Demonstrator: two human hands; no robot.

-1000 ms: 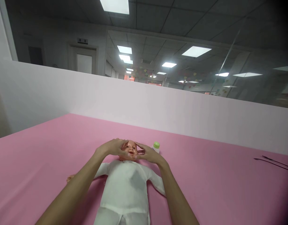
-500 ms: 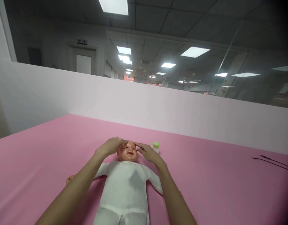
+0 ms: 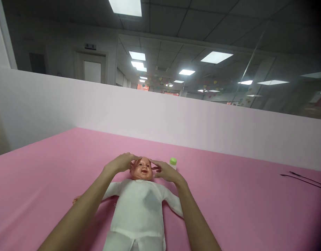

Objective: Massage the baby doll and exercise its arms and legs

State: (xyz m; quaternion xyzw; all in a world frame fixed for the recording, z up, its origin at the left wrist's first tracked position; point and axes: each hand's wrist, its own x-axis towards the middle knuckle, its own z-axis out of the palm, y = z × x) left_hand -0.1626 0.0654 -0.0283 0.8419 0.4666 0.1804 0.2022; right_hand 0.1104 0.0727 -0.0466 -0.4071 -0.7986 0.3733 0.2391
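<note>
A baby doll (image 3: pixel 141 205) with a hard plastic head and a white cloth body lies on its back, head away from me, arms spread. My left hand (image 3: pixel 124 162) rests at the left side of its head, with fingertips on the forehead. From the right, my right hand (image 3: pixel 164 170) touches the temple and forehead with its fingertips, fingers apart. Neither hand grasps anything. Just behind my right hand stands a small white bottle with a green cap (image 3: pixel 173 161), its lower part partly hidden. My forearms cover parts of the doll's arms.
The doll lies on a pink padded surface (image 3: pixel 241 202). A low white wall (image 3: pixel 160 118) runs along its far edge, with glass above. Two thin dark cords or sticks (image 3: pixel 304 179) lie at the far right.
My right hand has shifted slightly outward, and its fingers are more spread beside the doll's head. My left hand has barely moved; the doll stays in place.
</note>
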